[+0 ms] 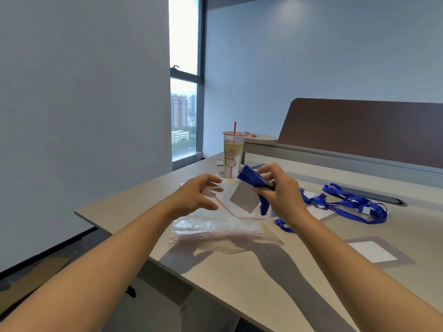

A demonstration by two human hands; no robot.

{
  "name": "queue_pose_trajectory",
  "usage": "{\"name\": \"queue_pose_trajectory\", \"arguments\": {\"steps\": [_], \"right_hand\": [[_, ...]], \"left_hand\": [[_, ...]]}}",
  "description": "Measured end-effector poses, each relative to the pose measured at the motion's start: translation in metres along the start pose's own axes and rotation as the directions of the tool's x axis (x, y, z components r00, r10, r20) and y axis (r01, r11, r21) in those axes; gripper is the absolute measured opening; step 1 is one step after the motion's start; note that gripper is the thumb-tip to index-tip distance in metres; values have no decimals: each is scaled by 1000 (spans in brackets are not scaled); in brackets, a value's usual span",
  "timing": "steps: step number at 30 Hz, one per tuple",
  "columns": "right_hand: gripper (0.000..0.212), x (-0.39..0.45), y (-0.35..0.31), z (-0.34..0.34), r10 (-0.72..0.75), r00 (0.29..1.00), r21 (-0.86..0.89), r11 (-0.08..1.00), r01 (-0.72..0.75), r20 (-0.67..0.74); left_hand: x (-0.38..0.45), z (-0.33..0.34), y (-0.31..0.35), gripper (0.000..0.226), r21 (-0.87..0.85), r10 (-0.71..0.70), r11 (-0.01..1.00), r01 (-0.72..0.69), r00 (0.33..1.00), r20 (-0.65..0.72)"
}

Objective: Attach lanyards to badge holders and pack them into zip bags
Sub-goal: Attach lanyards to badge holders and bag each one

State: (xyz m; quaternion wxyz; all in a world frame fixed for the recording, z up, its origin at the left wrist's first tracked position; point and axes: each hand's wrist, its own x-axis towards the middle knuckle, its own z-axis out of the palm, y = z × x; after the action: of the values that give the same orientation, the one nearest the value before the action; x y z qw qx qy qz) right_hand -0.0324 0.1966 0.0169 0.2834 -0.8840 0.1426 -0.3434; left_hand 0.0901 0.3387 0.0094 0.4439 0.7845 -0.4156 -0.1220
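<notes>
My right hand (279, 190) grips a folded blue lanyard (251, 177) with a badge holder (243, 197) hanging from it, its white card tilted down to the left. The holder's lower part sits at the mouth of a clear zip bag (215, 200) with a red seal line. My left hand (196, 196) holds that bag's edge with fingers spread. Under it a stack of clear zip bags (215, 227) lies flat on the table (275, 271).
A pile of blue lanyards (347, 203) lies to the right. A white card (372, 251) rests near the right edge. A drink cup with a red straw (232, 154) stands just behind my hands. A brown desk divider (364, 130) runs along the back.
</notes>
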Motion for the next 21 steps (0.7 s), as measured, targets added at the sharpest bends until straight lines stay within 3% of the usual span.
{"name": "queue_pose_trajectory", "arguments": {"steps": [5, 11, 21], "right_hand": [[34, 2, -1, 5, -108, 994, -43, 993, 107, -11], [36, 5, -2, 2, -81, 995, -56, 995, 84, 54], [29, 11, -5, 2, -57, 994, -13, 998, 59, 93]], "left_hand": [[2, 4, 0, 36, -12, 71, 997, -73, 991, -110], [8, 7, 6, 25, -98, 69, 991, -92, 974, -214], [12, 12, 19, 23, -182, 56, 980, -84, 986, -156]]}}
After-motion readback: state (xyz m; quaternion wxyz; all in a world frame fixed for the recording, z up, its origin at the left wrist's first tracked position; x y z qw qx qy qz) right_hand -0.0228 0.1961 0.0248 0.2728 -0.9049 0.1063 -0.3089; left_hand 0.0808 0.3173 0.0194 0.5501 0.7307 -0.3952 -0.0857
